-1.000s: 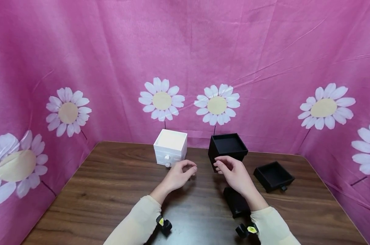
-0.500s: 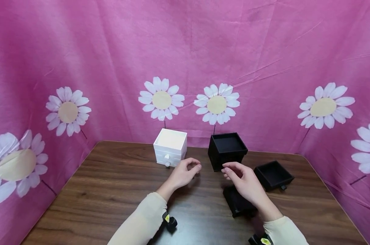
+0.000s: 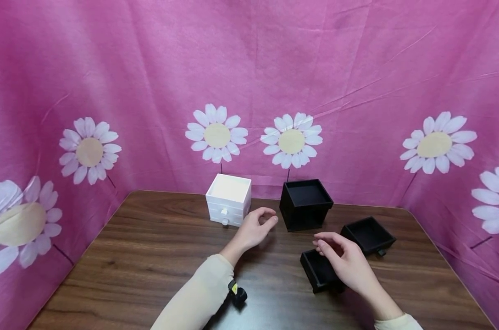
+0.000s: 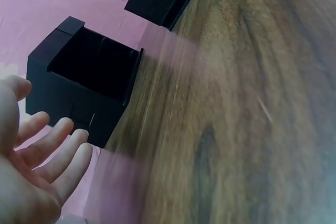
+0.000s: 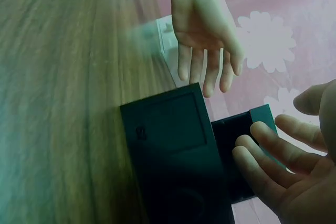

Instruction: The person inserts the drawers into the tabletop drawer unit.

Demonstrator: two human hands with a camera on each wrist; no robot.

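My left hand (image 3: pixel 254 229) hovers over the table between the white drawer box (image 3: pixel 230 201) and the black drawer box (image 3: pixel 305 208), holding nothing. In the left wrist view, its relaxed fingers are close to the black box, whose front gapes with a hollow inside. My right hand (image 3: pixel 350 266) hangs with loosely bent fingers over the nearer black drawer (image 3: pixel 311 270), covering part of it. Nothing sits between its fingers. The right wrist view shows this drawer (image 5: pixel 173 145) below and left of my fingertips, with the black box (image 5: pixel 231 129) behind.
Another black drawer (image 3: pixel 371 233) with a small knob lies to the right on the brown wooden table (image 3: pixel 130 266). Two white knobs (image 3: pixel 224 214) project from the white box's front. A pink curtain (image 3: pixel 249 68) printed with daisies surrounds the table's back and sides.
My right hand has drawn back from the black box's front, toward the near right, to above the nearer drawer. My left hand has shifted slightly right. The boxes and drawers have stayed put.
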